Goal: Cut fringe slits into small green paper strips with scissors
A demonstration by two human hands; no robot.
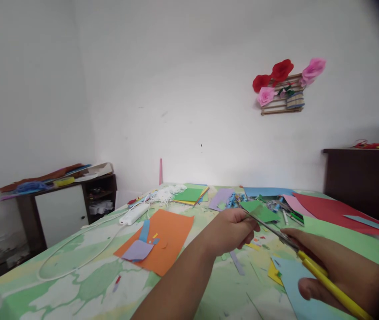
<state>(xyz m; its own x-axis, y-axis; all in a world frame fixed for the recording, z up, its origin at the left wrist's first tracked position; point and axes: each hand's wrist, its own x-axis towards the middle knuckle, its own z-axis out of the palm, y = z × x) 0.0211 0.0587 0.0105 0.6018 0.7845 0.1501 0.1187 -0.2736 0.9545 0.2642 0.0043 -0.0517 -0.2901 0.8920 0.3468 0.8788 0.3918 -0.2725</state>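
Observation:
My right hand (336,266) grips a pair of scissors with long yellow handles (329,284) and metal blades, which point forward and left. The blade tips reach my left hand (234,229), whose fingers are closed. A piece of green paper (259,211) sticks out beyond those fingers, against the blades; the fingers hide its near edge. Under the right hand lies a light blue sheet (299,284) with a small yellow piece (275,272) at its edge. Small paper scraps (259,241) are scattered between the hands.
On the patterned tablecloth (92,284), an orange sheet (176,235) lies left of my left arm. A white power strip (134,213) with cable is farther left. Red (329,206) and light green sheets (349,240) lie right. Markers (296,217) and stacked paper (189,194) are farther back.

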